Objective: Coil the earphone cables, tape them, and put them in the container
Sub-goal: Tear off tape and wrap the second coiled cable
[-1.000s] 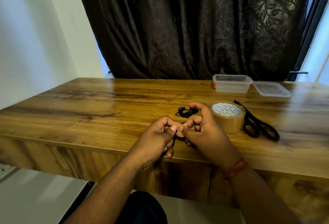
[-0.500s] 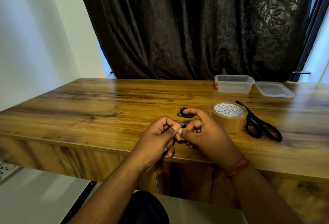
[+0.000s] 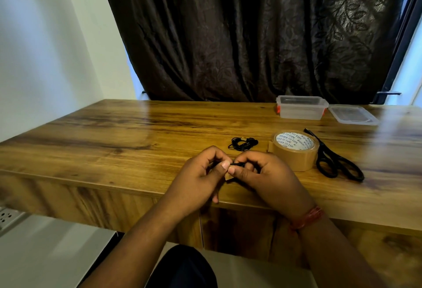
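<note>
Centre of frame: left hand point(image 3: 196, 180) and right hand point(image 3: 262, 178) meet thumb to thumb over the near edge of the table point(image 3: 114, 132); fingers of both curled tight, pinching a black cable point(image 3: 236, 164) between the thumbs; a scrap of tan tape shows just below the thumbs. Second earphone point(image 3: 242, 144), coiled, lies on the table just above the hands. Right of it: tape roll point(image 3: 294, 150), flat side down; scissors point(image 3: 335, 159) touching its right side. Upper right: container point(image 3: 301, 108), lid off; lid point(image 3: 352, 115) just beside it.
</note>
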### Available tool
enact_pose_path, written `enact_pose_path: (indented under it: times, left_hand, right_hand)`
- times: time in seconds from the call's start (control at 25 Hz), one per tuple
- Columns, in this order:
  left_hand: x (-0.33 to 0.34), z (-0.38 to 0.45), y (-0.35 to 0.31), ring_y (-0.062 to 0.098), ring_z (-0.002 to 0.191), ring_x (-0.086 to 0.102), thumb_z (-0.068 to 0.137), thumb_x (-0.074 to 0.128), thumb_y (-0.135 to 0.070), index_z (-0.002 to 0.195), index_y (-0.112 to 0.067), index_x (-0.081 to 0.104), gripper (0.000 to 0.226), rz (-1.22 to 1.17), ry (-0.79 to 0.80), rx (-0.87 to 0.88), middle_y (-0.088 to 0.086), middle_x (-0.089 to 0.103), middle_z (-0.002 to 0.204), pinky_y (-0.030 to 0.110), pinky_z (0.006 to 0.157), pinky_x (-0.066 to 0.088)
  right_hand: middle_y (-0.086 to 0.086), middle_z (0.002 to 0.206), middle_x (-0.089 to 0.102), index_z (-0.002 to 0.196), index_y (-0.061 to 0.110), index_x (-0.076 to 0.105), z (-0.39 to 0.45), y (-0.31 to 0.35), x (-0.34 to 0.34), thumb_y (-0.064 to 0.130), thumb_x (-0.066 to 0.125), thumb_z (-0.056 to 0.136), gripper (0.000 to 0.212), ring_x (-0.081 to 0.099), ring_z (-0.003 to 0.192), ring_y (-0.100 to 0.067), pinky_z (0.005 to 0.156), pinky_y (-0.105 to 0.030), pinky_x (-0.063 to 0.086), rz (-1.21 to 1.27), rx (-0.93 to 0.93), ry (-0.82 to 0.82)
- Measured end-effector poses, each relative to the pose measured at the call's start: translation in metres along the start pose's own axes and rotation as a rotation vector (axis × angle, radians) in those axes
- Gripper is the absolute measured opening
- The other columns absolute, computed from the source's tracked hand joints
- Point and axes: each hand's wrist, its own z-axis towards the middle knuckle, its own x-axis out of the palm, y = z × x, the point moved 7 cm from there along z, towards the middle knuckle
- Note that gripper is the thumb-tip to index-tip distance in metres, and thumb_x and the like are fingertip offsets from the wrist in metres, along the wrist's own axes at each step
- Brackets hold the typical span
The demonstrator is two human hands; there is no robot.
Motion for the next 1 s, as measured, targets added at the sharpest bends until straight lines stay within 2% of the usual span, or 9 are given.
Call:
enact_pose_path:
  times: [0.08,0.24,0.28,0.4,0.52,0.56,0.72,0.84,1.0]
  left_hand:
    - [-0.003,-0.001,-0.006,0.023,0.045,0.058,0.098,0.054,-0.029,0.097,-0.028,0.059,0.005,0.090,-0.007,0.024,-0.005,0.068,0.085,0.033,0.043,0.048]
    - [-0.002,-0.003,-0.015,0.032,0.052,0.062,0.099,0.052,-0.029,0.092,-0.028,0.057,0.009,0.208,0.002,0.033,0.003,0.067,0.078,0.044,0.043,0.051]
    - [-0.002,-0.003,-0.016,0.032,0.053,0.062,0.100,0.052,-0.029,0.091,-0.028,0.056,0.010,0.217,0.004,0.026,0.004,0.067,0.077,0.045,0.043,0.051]
    - [-0.004,-0.001,-0.017,0.027,0.057,0.062,0.100,0.051,-0.028,0.089,-0.028,0.056,0.012,0.275,-0.008,0.035,-0.001,0.065,0.075,0.046,0.046,0.052]
    - [-0.007,0.001,-0.018,0.002,0.054,0.054,0.100,0.050,-0.028,0.088,-0.030,0.055,0.013,0.356,-0.017,0.072,-0.010,0.061,0.071,0.037,0.050,0.052]
    - [-0.006,0.001,-0.018,-0.001,0.054,0.053,0.100,0.050,-0.027,0.088,-0.029,0.055,0.013,0.367,-0.008,0.078,-0.010,0.062,0.072,0.032,0.049,0.050]
    - [-0.001,0.001,-0.018,0.001,0.056,0.053,0.101,0.048,-0.029,0.090,-0.026,0.054,0.013,0.433,-0.006,0.081,-0.009,0.058,0.082,0.020,0.050,0.039]
    - [0.001,0.002,-0.022,0.005,0.065,0.051,0.101,0.047,-0.030,0.091,-0.023,0.055,0.015,0.488,-0.029,0.124,-0.013,0.047,0.090,0.023,0.053,0.040]
    - [0.004,0.000,-0.027,0.007,0.070,0.051,0.101,0.048,-0.028,0.091,-0.026,0.054,0.012,0.466,-0.043,0.149,-0.014,0.046,0.089,0.025,0.052,0.042]
  right_hand:
    - [-0.009,0.067,0.053,0.086,0.024,0.072,0.000,0.002,-0.003,0.035,0.071,0.085,0.012,0.044,0.058,-0.008,0.056,-0.030,0.038,-0.073,-0.043,-0.037]
    - [0.008,0.082,0.045,0.084,0.022,0.071,-0.001,0.009,-0.008,0.036,0.072,0.084,0.014,0.046,0.075,-0.002,0.063,-0.014,0.037,-0.205,-0.120,-0.135]
    - [0.009,0.087,0.045,0.085,0.021,0.070,-0.001,0.010,-0.007,0.037,0.071,0.085,0.016,0.047,0.081,-0.002,0.068,-0.015,0.040,-0.223,-0.140,-0.134]
    - [0.008,0.095,0.051,0.087,0.021,0.064,-0.001,0.014,0.000,0.045,0.063,0.085,0.024,0.053,0.093,-0.012,0.077,-0.031,0.047,-0.205,-0.195,-0.038]
    - [0.005,0.093,0.055,0.089,0.017,0.061,-0.003,0.017,0.006,0.043,0.065,0.084,0.027,0.055,0.086,-0.013,0.075,-0.034,0.048,-0.181,-0.185,0.039]
    - [0.004,0.091,0.056,0.088,0.016,0.061,-0.003,0.017,0.005,0.038,0.068,0.084,0.023,0.055,0.084,-0.013,0.074,-0.034,0.047,-0.189,-0.177,0.035]
    - [0.002,0.082,0.061,0.086,0.015,0.061,-0.004,0.015,0.003,0.021,0.073,0.084,0.013,0.055,0.076,-0.012,0.070,-0.033,0.045,-0.186,-0.121,-0.009]
    - [0.001,0.074,0.060,0.084,0.018,0.058,-0.004,0.013,0.002,0.016,0.071,0.085,0.013,0.053,0.066,-0.008,0.060,-0.027,0.043,-0.150,-0.086,-0.010]
    - [0.001,0.065,0.055,0.086,0.018,0.055,-0.005,0.013,0.003,0.014,0.068,0.086,0.013,0.047,0.057,-0.002,0.052,-0.016,0.036,-0.164,-0.055,-0.011]
